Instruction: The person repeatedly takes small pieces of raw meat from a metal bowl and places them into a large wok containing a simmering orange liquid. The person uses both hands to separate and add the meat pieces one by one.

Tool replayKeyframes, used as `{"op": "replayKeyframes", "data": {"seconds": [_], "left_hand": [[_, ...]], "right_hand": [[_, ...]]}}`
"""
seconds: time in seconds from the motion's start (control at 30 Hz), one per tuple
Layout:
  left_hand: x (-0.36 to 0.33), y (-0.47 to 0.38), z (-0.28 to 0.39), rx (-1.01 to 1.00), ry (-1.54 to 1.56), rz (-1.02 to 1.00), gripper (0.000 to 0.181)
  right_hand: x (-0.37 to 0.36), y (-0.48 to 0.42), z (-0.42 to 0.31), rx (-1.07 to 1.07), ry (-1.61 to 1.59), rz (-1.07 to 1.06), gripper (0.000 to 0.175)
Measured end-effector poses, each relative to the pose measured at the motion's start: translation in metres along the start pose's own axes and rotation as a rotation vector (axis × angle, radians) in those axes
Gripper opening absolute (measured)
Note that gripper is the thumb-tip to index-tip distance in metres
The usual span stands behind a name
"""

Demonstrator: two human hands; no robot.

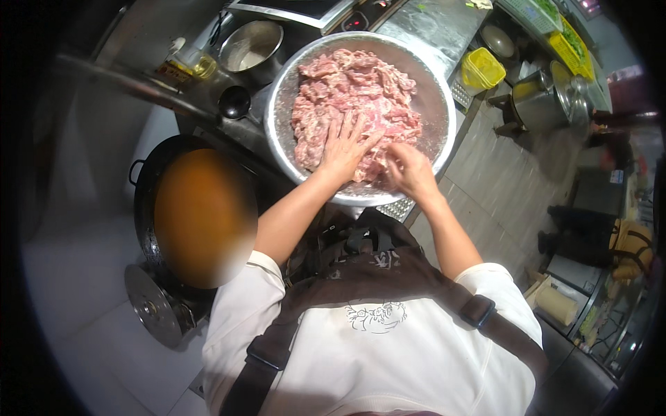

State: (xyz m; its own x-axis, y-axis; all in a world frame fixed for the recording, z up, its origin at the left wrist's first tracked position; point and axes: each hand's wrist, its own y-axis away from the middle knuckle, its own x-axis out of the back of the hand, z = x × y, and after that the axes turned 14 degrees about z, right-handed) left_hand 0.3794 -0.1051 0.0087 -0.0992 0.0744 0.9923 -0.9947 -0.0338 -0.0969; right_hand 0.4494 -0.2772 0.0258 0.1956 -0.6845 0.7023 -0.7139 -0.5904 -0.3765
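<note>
Before me a wide metal basin [440,112] holds a large heap of raw, pale pink meat [359,88] in pieces. My left hand [347,145] lies palm down on the near left part of the heap, its fingers spread. At the near right side of the heap, my right hand [412,169] has its fingers bent down against the meat. Its fingertips are partly hidden, and whether they pinch any meat cannot be told.
A metal pot [252,47] and a black ladle [235,101] stand left of the basin. Closer on the left is a black wok [143,208], its inside blurred orange, beside a round metal lid [151,307]. To the right are a yellow container [483,68] and a large steel pot [538,104].
</note>
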Motion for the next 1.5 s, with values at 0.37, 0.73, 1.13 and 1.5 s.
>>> {"op": "replayKeyframes", "data": {"seconds": [0.37,0.73,1.13,1.5], "left_hand": [[-0.031,-0.032,-0.002,-0.295,0.099,0.035,0.08],[-0.011,-0.093,0.015,-0.311,0.057,0.011,0.096],[-0.056,-0.123,0.02,-0.314,0.081,0.181,0.047],[-0.036,-0.142,-0.025,1.171,1.705,0.171,0.039]], "right_hand": [[0.008,0.002,-0.002,-0.045,-0.218,0.006,0.018],[0.004,0.012,-0.001,-0.029,-0.197,-0.093,0.015],[0.007,0.006,-0.002,-0.059,-0.151,-0.203,0.018],[0.008,0.005,-0.003,-0.085,-0.186,-0.15,0.015]]}}
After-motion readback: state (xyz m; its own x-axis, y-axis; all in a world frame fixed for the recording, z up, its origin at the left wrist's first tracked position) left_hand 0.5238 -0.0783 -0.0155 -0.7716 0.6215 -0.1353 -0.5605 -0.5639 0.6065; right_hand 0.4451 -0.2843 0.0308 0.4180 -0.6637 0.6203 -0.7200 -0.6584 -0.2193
